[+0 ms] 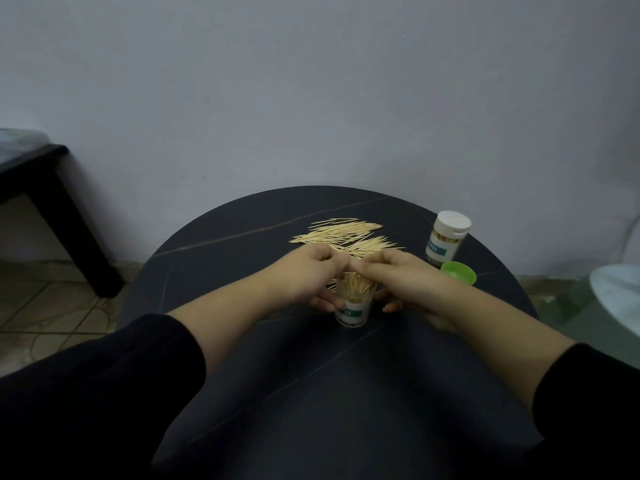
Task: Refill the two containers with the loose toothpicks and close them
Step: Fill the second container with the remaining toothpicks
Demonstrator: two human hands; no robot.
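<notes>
An open clear container (353, 311) with a white and green label stands on the round black table (242, 237), partly filled with upright toothpicks. My left hand (308, 275) curls round its left side, thumb low on the wall. My right hand (405, 282) reaches over its mouth from the right, fingertips pinched together at the rim; whether they hold toothpicks is hidden. Loose toothpicks (343, 233) lie in a pile just behind the hands. A second container (446, 239) with a white lid on stands at the right. A green lid (459, 273) lies in front of it.
A grey wall rises close behind the table. A dark side table (41, 188) stands at the left over a tiled floor. A pale rounded object (620, 292) shows at the right edge. My black sleeves fill the bottom corners.
</notes>
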